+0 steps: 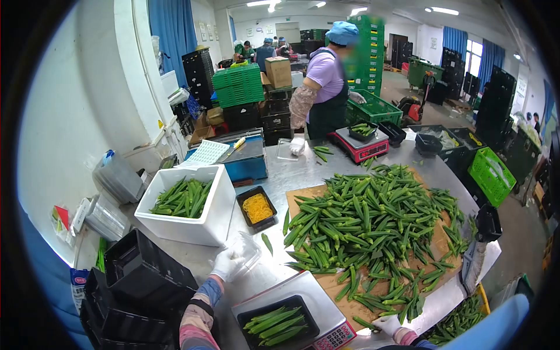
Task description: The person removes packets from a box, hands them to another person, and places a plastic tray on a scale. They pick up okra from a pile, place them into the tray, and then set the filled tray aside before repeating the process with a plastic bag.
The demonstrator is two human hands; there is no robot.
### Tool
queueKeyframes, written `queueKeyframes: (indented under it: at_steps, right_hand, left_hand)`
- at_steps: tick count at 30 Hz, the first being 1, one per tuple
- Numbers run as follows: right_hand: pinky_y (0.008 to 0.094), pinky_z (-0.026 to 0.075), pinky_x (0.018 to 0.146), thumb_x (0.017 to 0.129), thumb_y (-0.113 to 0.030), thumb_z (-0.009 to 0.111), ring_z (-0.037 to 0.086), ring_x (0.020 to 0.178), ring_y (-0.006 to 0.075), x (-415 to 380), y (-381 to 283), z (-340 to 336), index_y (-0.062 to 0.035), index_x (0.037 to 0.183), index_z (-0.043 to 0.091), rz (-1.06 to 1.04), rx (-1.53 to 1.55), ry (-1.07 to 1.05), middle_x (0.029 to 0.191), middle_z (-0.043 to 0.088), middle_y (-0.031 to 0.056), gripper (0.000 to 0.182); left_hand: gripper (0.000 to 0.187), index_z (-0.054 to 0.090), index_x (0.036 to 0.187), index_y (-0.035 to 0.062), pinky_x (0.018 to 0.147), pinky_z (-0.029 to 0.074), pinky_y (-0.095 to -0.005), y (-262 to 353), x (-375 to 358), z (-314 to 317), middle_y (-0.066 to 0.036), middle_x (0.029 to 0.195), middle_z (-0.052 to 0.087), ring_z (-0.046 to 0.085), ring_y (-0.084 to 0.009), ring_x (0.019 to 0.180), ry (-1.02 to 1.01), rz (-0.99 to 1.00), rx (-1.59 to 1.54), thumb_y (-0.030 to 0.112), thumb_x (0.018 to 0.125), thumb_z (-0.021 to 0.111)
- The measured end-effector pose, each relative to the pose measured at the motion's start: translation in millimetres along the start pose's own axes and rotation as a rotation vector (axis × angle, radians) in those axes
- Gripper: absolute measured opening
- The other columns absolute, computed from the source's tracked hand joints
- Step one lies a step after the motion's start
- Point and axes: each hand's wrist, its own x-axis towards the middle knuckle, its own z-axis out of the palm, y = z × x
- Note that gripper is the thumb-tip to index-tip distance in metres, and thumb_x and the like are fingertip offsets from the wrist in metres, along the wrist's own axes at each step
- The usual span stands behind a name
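My left hand [226, 264], in a white glove, is closed at the edge of a piece of clear plastic [248, 249] on the metal table. My right hand [387, 324], also gloved, is at the lower right with its fingers closed on the end of an okra pod [364, 322]. Between my hands, a black tray [312, 326] of several okra pods sits on a scale [291, 294]. A big okra pile [367, 216] spreads over cardboard [344, 294] beyond my right hand.
A white foam box [219, 201] holds okra beside a black tray of yellow bands [258, 208]. Black crates [146, 265] are stacked at left. Across the table [265, 169], a co-worker [329, 76] stands by a red scale [367, 153]. A green crate [493, 175] is at right.
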Motion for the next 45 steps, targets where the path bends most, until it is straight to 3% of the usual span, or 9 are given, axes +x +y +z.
queueKeyframes:
  at_steps: [3,6,20,24,28,31,34,38,45]
  right_hand:
    - [0.0244,0.052,0.064,0.092,-0.021,0.072,0.064,0.068,0.0088,-13.0,-18.3,3.0,-0.0005,0.089,0.076,0.064,0.061,-0.017,0.077,0.073,0.0044,0.022]
    - [0.0278,0.052,0.061,0.088,-0.019,0.073,0.064,0.064,0.0101,-9.9,-10.1,1.4,0.0018,0.089,0.075,-0.051,0.032,-0.014,0.075,0.073,0.0046,0.021]
    - [0.0422,0.056,0.078,0.078,-0.031,0.075,0.07,0.086,0.0339,-61.9,-114.1,-33.3,-0.0049,0.099,0.076,-0.595,-0.849,0.066,0.094,0.073,0.0169,0.033]
    - [0.0324,0.053,0.093,0.092,-0.018,0.07,0.068,0.105,0.0196,-75.7,-212.6,-33.2,0.0006,0.13,0.061,-0.561,-0.134,-0.211,0.113,0.072,0.0154,0.043]
    - [0.0369,0.046,0.104,0.099,-0.021,0.06,0.053,0.13,0.026,-92.5,-291.8,-10.5,0.0031,0.149,0.036,-0.723,0.434,-0.703,0.143,0.052,0.018,0.061]
    - [0.0362,0.049,0.097,0.1,-0.024,0.06,0.062,0.116,0.0269,-111.6,-293.6,-5.8,0.0065,0.137,0.05,-0.609,0.91,-1.099,0.13,0.062,0.0175,0.05]
    - [0.0324,0.051,0.089,0.098,-0.021,0.062,0.067,0.099,0.0204,-123.4,-274.3,-19.5,0.0061,0.12,0.063,-0.576,0.808,-0.968,0.111,0.069,0.0135,0.035]
    - [0.027,0.051,0.076,0.096,-0.018,0.066,0.063,0.077,0.0107,-128.4,-248.0,-26.6,0.0013,0.088,0.069,-0.677,0.468,-0.663,0.082,0.069,0.004,0.021]
    - [0.0224,0.048,0.059,0.095,-0.018,0.069,0.058,0.064,0.0054,-154.6,-232.2,-47.6,-0.0011,0.087,0.066,-0.609,0.242,-0.512,0.075,0.065,-0.0013,0.019]
  left_hand:
    - [0.011,0.073,0.093,0.0035,0.076,0.054,-0.0314,-63.0,38.3,4.1,-0.005,0.084,0.07,0.065,-0.0126,0.081,0.203,0.194,-0.093,0.008,0.083,0.074]
    - [0.011,0.067,0.091,0.0002,0.072,0.053,-0.0379,40.8,-2.1,-53.1,-0.016,0.082,0.068,0.066,-0.0247,0.075,0.338,0.37,-0.025,0.005,0.083,0.072]
    - [0.022,0.062,0.082,0.0051,0.056,0.044,-0.0291,159.9,-67.9,-87.1,-0.001,0.066,0.057,0.048,-0.0093,0.059,0.33,0.15,-0.187,0.023,0.088,0.073]
    - [0.023,0.061,0.08,0.0096,0.051,0.038,-0.0258,272.8,-136.4,-99.6,0.005,0.066,0.053,0.046,-0.0071,0.055,0.035,0.156,-0.682,0.026,0.096,0.066]
    - [0.019,0.059,0.089,0.0088,0.052,0.037,-0.0236,320.6,-204.4,-62.6,0.005,0.07,0.052,0.046,-0.0065,0.058,-0.385,0.106,-1.076,0.024,0.097,0.066]
    - [0.022,0.056,0.095,0.0104,0.058,0.041,-0.0263,341.3,-251.4,-38.0,0.002,0.074,0.051,0.049,-0.0118,0.065,-0.48,0.014,-1.127,0.029,0.094,0.068]
    - [0.024,0.055,0.092,0.0102,0.059,0.041,-0.028,329.8,-276.4,-13.3,0.0,0.073,0.05,0.049,-0.013,0.065,-0.389,-0.031,-1.094,0.03,0.095,0.069]
    - [0.051,0.046,0.129,0.0084,0.079,0.05,-0.0308,327.6,-304.9,22.7,-0.003,0.1,0.056,0.057,-0.016,0.087,-0.282,-0.016,-1.014,0.028,0.091,0.073]
    - [0.078,0.027,0.149,0.0104,0.089,0.052,-0.0325,343.2,-334.0,79.7,-0.004,0.116,0.055,0.059,-0.0155,0.099,-0.068,-0.041,-0.972,0.017,0.088,0.074]
